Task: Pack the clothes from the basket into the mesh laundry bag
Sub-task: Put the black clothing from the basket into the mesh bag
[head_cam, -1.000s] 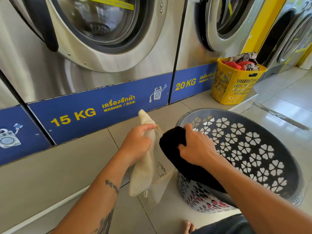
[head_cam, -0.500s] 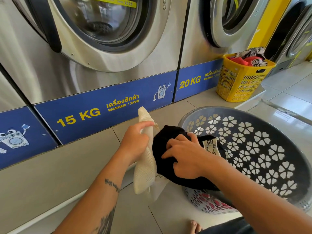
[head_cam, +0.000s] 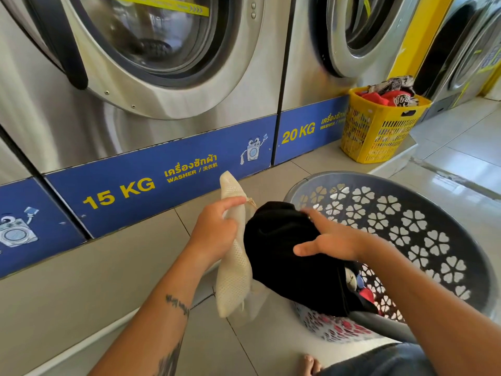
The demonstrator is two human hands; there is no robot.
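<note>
My left hand (head_cam: 217, 232) grips the upper edge of a cream mesh laundry bag (head_cam: 233, 280), which hangs down over the floor tiles. Right beside the bag's mouth is a bunched black garment (head_cam: 284, 256), its lower part trailing over the rim into the grey basket (head_cam: 433, 202) with flower-shaped holes. My right hand (head_cam: 330, 240) lies on top of the black garment with fingers spread, pressing it toward the bag. More clothes, red among them, show low inside the basket (head_cam: 366, 293).
Steel washing machines (head_cam: 151, 77) with blue 15 KG and 20 KG panels stand just behind on a raised tiled step. A yellow basket (head_cam: 379, 131) full of clothes sits on the step at the right. A bare foot (head_cam: 309, 365) rests near the bottom edge.
The right hand went from clutching the black garment to lying on it with fingers spread. The garment has moved left, closer against the bag. The left hand keeps its hold.
</note>
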